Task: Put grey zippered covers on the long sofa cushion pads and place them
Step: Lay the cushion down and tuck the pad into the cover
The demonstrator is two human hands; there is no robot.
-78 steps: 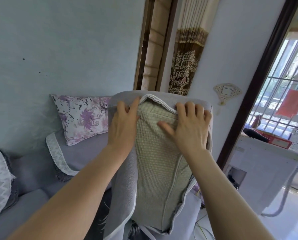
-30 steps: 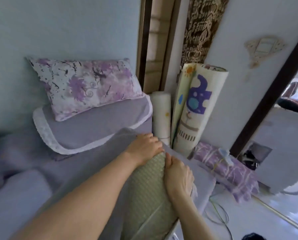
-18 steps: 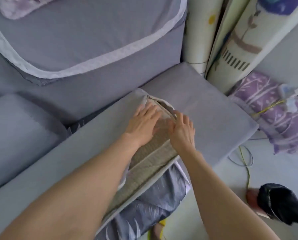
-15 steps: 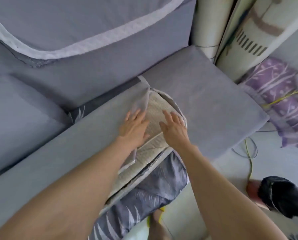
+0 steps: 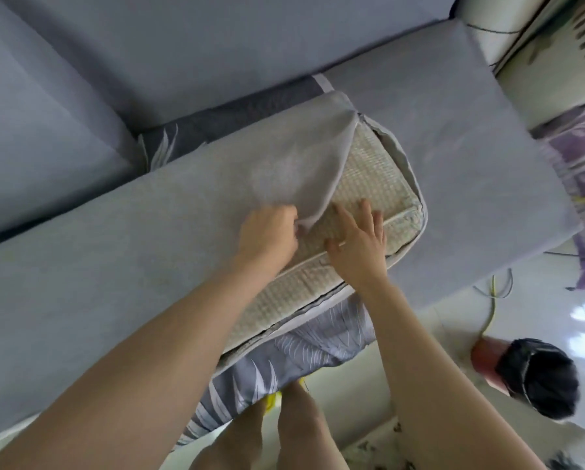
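Cushion pad (image 5: 369,174), beige and woven, is seen lying flat on the sofa seat (image 5: 471,164), long axis running from near left to far right; most of its length is sheathed in the grey cover (image 5: 148,232), only the far-right end being left bare. Loose flap (image 5: 318,164) of the cover is pinched at its edge by the left hand (image 5: 267,235), fingers curled round the cloth. Right hand (image 5: 359,242) is laid flat on the bare pad, fingers spread, just right of the left. Uncovered end lies far right of both hands, the right being nearer; the flap is judged to need drawing that way, along the long axis
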